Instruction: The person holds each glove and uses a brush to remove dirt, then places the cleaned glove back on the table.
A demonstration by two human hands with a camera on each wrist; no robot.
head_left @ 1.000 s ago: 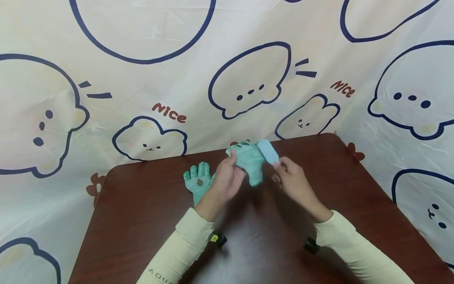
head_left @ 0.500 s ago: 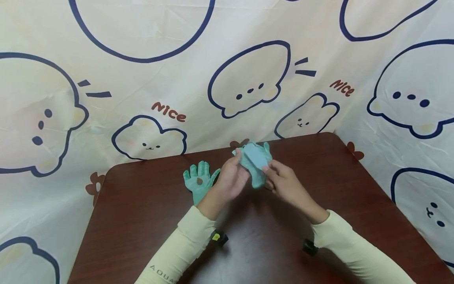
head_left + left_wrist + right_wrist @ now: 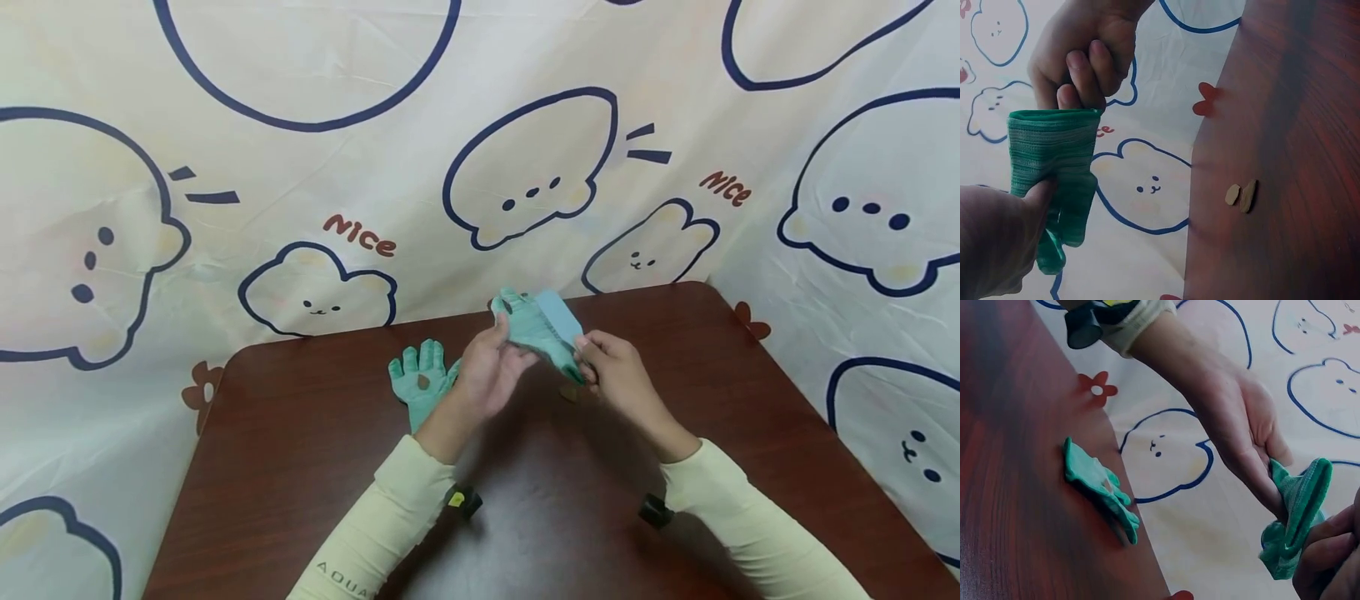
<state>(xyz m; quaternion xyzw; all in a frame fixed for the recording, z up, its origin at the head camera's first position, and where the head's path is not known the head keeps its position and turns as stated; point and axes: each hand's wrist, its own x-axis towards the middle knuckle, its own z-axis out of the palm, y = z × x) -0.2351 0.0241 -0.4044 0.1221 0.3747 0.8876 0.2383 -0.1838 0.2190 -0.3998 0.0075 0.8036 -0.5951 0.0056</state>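
Observation:
My left hand [image 3: 487,371] grips a green knit glove [image 3: 528,325] by its side, thumb on top. The glove is tilted, its cuff toward my right hand [image 3: 618,375]. That hand pinches the near end of a light blue flat paddle-shaped tool [image 3: 560,317], which lies along the glove's right edge; its exact kind is unclear. In the left wrist view, the right hand's curled fingers [image 3: 1088,75] are at the cuff of the glove [image 3: 1054,153], and the blue tool is hidden. A second green glove [image 3: 420,383] with a brown patch on its palm lies on the table, partly behind my left forearm.
Two small tan flat pieces [image 3: 1233,195] lie on the dark brown wooden table [image 3: 300,467], below the held glove. Printed cloth [image 3: 420,167] hangs behind and at the sides. Dark wrist cameras [image 3: 656,511] sit at both sleeves.
The blue tool crossed leftward over the glove, then came back to its right edge. The held glove has turned, its cuff swinging right toward my right hand. The glove on the table stays put.

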